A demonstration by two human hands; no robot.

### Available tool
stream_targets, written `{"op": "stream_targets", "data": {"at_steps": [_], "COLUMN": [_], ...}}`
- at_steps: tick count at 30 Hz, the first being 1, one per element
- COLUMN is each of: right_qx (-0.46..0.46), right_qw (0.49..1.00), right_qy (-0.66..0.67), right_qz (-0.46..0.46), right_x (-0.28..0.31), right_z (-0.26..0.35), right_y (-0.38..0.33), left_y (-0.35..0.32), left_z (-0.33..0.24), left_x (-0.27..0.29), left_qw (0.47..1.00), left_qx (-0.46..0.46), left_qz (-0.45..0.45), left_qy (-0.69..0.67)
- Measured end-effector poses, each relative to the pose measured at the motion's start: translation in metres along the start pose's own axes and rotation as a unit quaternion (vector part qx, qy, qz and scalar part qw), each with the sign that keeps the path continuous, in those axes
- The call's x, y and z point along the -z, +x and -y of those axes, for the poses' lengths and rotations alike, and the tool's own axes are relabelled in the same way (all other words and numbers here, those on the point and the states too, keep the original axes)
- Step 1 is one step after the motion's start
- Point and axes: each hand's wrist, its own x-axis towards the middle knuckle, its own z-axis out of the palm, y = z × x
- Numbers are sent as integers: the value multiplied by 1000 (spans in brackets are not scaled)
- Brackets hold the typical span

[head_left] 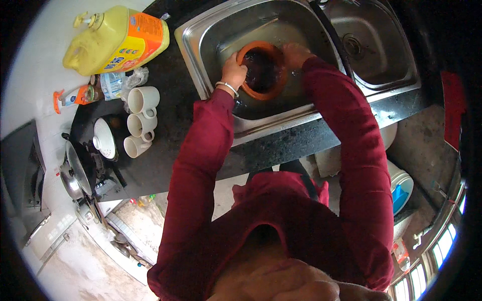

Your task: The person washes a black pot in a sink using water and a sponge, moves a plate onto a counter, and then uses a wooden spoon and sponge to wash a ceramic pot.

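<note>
A round, orange-brown clay pot (279, 83) with a dark inside sits in the larger basin of the steel sink (241, 125). Some water shows inside it. My left hand (234, 71), with a pale bangle (228, 88) at the wrist, is closed on the pot's left rim, thumb over the edge. Against the pot's upper right side is my right hand (297, 55), its fingers curled and partly hidden. A thin light-coloured stick (263, 23) lies in the basin beyond the pot.
A black hose (332, 35) crosses the divider towards the smaller basin (371, 55). Left on the dark counter stand white mugs (144, 100), a white lid (104, 139), a spray bottle (75, 96) and a big yellow jug (120, 40). Pans (75, 170) lean farther left. A white bucket (400, 185) stands below right.
</note>
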Motion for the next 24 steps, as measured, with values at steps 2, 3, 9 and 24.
{"op": "stream_targets", "data": {"at_steps": [2,3,9,24], "right_qx": [-77,-113,180,30], "right_qw": [995,989,910,955], "right_qy": [48,71,92,254], "right_qz": [-42,-64,-361,-151], "right_x": [20,29,21,-5], "right_z": [3,7,73,17], "right_y": [1,3,-12,0], "left_y": [1,3,9,-2], "left_z": [4,5,14,-42], "left_x": [-6,-8,-33,-34], "left_qw": [999,998,994,997], "left_qx": [27,40,58,45], "left_qz": [3,2,-31,-45], "left_qy": [-29,-43,-87,37]}}
